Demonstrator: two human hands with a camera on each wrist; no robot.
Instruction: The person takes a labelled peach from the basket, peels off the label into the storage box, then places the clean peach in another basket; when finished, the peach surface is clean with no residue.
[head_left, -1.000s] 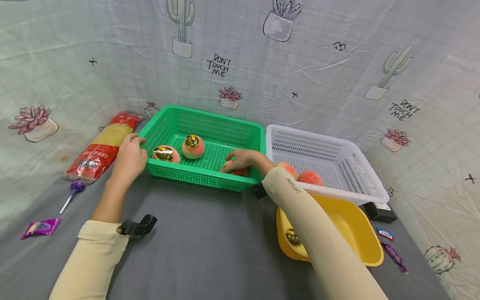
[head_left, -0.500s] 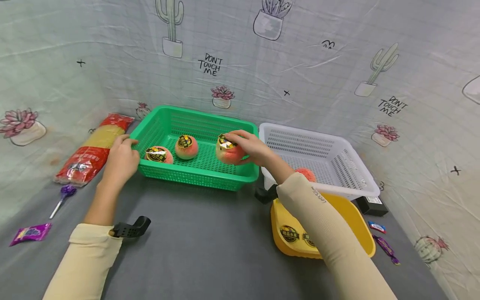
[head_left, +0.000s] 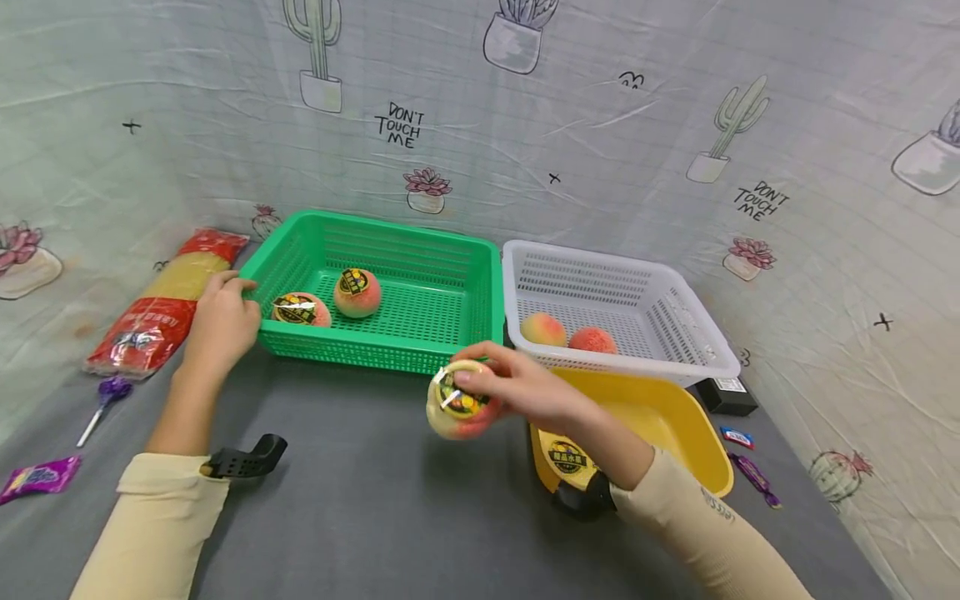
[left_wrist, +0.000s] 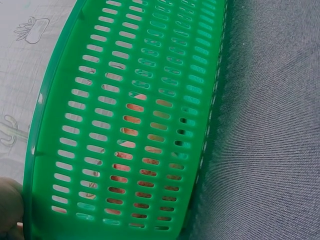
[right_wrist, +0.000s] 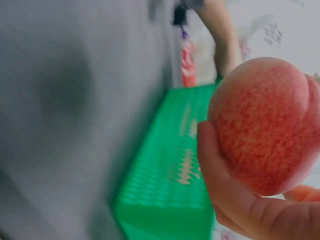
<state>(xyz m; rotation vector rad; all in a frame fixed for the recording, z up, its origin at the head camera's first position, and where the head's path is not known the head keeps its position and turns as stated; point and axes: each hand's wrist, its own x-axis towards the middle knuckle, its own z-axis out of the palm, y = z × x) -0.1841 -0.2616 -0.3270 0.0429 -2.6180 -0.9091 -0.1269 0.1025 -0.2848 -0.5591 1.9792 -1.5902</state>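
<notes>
My right hand [head_left: 525, 387] holds a peach [head_left: 459, 400] with a black and yellow sticker above the grey table, in front of the green basket [head_left: 367, 350]. In the right wrist view the peach [right_wrist: 267, 130] shows its red side between thumb and fingers. My left hand [head_left: 225, 317] grips the green basket's left rim; only a bit of that hand [left_wrist: 9, 207] shows in the left wrist view. Inside the green basket lie two stickered peaches, one by the near left corner [head_left: 302, 310] and one [head_left: 357, 293] beside it.
A white basket [head_left: 637, 358] with two peaches stands right of the green one. Before it, a yellow tub [head_left: 705, 454] holds a stickered yellowish thing [head_left: 564, 454], partly behind my right arm. A red-yellow packet [head_left: 161, 304], a lollipop [head_left: 111, 396] and wrapped candies lie at the sides.
My right hand has picked the peach up from the green basket's right end and carried it over the near rim, toward me. My left hand stays at the basket's left rim.
</notes>
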